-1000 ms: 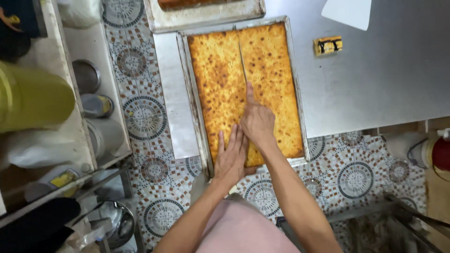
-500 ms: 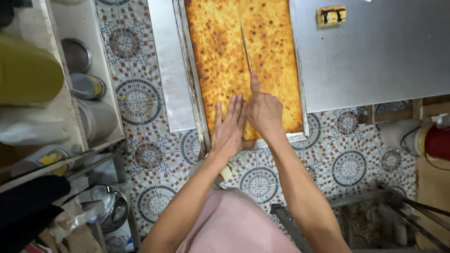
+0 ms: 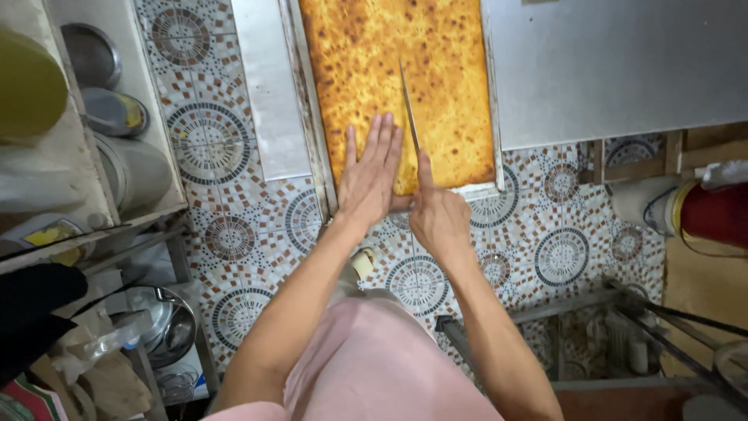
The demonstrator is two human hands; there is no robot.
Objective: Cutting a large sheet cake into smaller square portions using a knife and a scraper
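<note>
A large golden-brown baked slab (image 3: 436,86) fills a rectangular metal tray (image 3: 305,117) in front of me. My right hand (image 3: 438,218) grips a long knife (image 3: 407,101), its blade lying lengthwise along the slab's middle and its handle at the near edge. My left hand (image 3: 370,175) lies flat, fingers together, on the near part of the slab just left of the blade.
A steel table top (image 3: 608,70) lies right of the tray, a flat metal sheet (image 3: 269,86) left of it. Shelves with pots and tins (image 3: 109,109) stand at far left. A red and white container (image 3: 701,210) sits at right. Patterned floor tiles (image 3: 561,249) show below.
The knife has been drawn back toward me along the cut, my right hand now at the tray's near edge. The view has shifted so the tray sits higher.
</note>
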